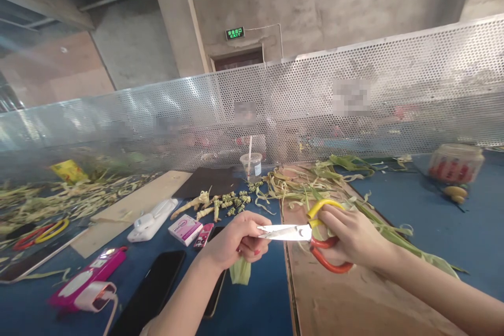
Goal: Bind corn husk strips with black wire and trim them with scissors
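Note:
My right hand (352, 231) is closed around the handles of a pair of scissors (289, 232), one loop yellow and the other red. Their blades point left and look nearly closed, with the tips at the fingers of my left hand (238, 239). That hand is closed on a pale green strip of corn husk (240, 271), which hangs below the fingers. What lies between the blade tips is hidden by the fingers. Beyond my left hand lie several small knotted husk pieces (228, 203) on the blue table.
Loose husk strips (299, 184) spread over a brown board (326, 304). A plastic cup with a straw (252, 165) stands by the perforated metal partition (177, 126). Phones (151, 294), a pink device (90, 278), a small box (187, 229) and other scissors (41, 234) lie left. A jar (455, 164) stands right.

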A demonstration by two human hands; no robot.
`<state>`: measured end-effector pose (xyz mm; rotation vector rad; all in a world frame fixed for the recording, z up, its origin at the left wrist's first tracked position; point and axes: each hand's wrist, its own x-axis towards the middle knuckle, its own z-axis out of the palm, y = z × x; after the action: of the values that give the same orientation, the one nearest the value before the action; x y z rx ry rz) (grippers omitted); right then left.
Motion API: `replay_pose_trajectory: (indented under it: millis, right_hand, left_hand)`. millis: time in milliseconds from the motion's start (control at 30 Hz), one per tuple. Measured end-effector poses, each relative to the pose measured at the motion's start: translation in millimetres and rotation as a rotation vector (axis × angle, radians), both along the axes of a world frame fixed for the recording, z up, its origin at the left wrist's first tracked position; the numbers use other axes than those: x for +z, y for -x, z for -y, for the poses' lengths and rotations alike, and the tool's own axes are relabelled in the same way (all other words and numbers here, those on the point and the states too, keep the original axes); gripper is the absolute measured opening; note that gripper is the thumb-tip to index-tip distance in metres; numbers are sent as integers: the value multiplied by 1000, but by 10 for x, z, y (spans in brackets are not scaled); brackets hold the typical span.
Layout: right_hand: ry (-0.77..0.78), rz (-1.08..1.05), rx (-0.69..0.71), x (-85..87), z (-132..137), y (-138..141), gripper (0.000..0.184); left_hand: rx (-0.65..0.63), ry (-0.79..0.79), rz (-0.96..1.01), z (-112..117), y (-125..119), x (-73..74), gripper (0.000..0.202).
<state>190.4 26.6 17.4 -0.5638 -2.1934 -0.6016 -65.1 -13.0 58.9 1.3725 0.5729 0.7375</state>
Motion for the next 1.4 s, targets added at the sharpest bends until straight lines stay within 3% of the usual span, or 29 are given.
replay_pose_trajectory:
  millis: [200,333,500,867,1100,1400]
  right_hand:
    - [39,-40,14,-35,-22,-11,16]
    - [167,-143,-47,-35,-19,-3,22]
    - [361,-196,-157,-2,-12,11,29]
    - [538,-184,-207,-92,-36,58,28]
    - [469,-167,-157,-78,-8,62,22]
    - [423,-90,-173,-110,-8,45,29]
  left_hand:
    - [-8,28,27,10,-12,12,20]
    - [-11,67,78,-2,-9,19,25]
    - [52,126,182,-33,2,-3,26]
    - [224,228,380,-118,28,20,33]
    - [185,271,426,-127,36,19,31]
    - [186,280,316,-113,35,-5,34]
